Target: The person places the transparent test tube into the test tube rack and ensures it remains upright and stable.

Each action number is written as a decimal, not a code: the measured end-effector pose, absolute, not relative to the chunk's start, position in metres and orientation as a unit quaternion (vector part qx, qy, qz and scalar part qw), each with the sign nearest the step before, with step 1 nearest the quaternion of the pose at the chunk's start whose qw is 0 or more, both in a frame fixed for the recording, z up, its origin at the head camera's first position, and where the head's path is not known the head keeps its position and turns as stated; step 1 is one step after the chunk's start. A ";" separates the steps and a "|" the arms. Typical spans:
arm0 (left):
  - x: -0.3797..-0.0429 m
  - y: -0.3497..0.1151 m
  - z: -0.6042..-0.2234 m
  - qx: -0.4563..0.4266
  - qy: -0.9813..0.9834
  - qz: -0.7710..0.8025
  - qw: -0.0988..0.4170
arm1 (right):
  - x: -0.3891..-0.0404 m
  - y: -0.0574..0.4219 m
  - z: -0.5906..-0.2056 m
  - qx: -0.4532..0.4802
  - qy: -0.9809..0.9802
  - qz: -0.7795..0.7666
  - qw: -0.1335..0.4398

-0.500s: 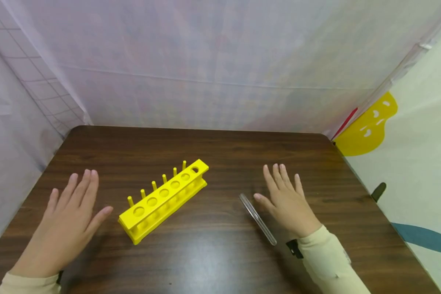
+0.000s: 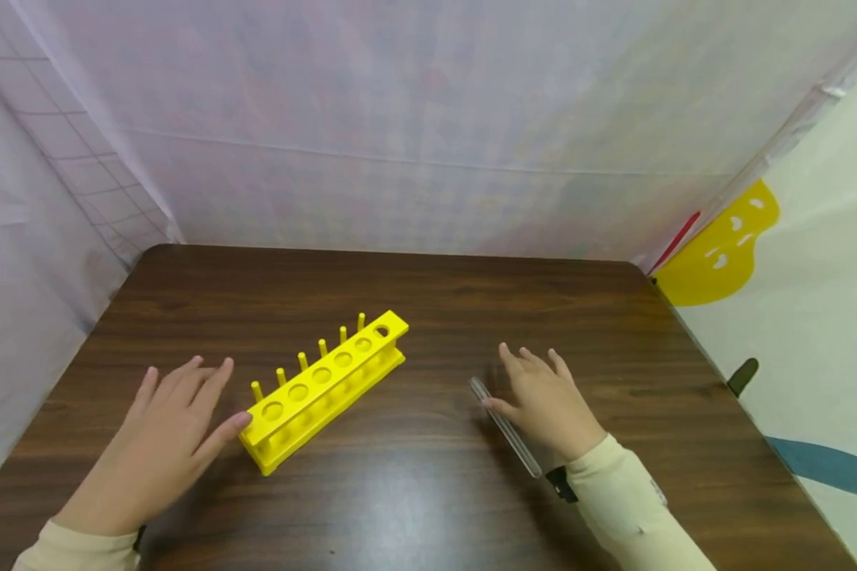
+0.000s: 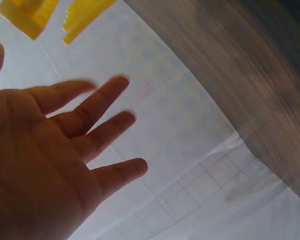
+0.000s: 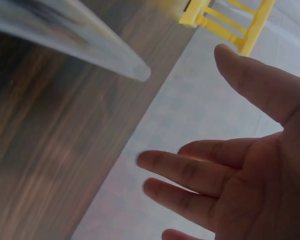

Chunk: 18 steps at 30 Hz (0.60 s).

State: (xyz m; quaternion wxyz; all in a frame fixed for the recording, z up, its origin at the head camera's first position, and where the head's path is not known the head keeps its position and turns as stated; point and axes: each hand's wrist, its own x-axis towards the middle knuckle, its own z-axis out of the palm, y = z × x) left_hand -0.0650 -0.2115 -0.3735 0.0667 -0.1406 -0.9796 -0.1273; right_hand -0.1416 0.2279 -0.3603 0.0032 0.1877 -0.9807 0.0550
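Observation:
A yellow test tube rack [image 2: 321, 388] stands slantwise left of the table's middle, with a row of holes on top and several pegs along its far side. My left hand [image 2: 160, 444] is spread at the rack's near left end, its thumb tip overlapping the corner in the head view. To the right lies a clear glass test tube [image 2: 510, 432]. Over its far part hovers my right hand [image 2: 553, 408], fingers apart, the thumb across the tube in the head view. In the right wrist view the palm [image 4: 260, 195] shows nothing in it, and the tube's rounded end points past the thumb.
The dark wood-grain table [image 2: 428, 293] has rounded far corners. A white sheet [image 2: 428, 119] hangs behind it, and a printed curtain [image 2: 814, 341] with yellow and blue shapes runs along the right edge.
My left hand has moved right, up to the rack's near end. My right hand has shifted slightly left over the test tube, its fingers bending a little. Rack and tube lie as before.

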 end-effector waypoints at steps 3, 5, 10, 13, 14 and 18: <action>-0.065 -0.205 -0.371 -0.139 -0.981 -0.128 0.036 | -0.143 0.226 -0.364 0.197 -0.979 0.050 0.003; -0.065 -0.201 -0.370 -0.141 -0.981 -0.128 0.028 | -0.144 0.224 -0.366 0.205 -0.978 0.046 0.006; -0.065 -0.196 -0.369 -0.146 -0.980 -0.130 0.033 | -0.146 0.220 -0.369 0.212 -0.976 0.038 0.020; -0.065 -0.194 -0.370 -0.145 -0.981 -0.127 0.030 | -0.147 0.218 -0.371 0.213 -0.976 0.039 0.030; -0.065 -0.194 -0.370 -0.145 -0.981 -0.128 0.030 | -0.147 0.217 -0.371 0.214 -0.975 0.040 0.034; -0.064 -0.192 -0.370 -0.148 -0.980 -0.125 0.035 | -0.148 0.216 -0.372 0.216 -0.974 0.044 0.047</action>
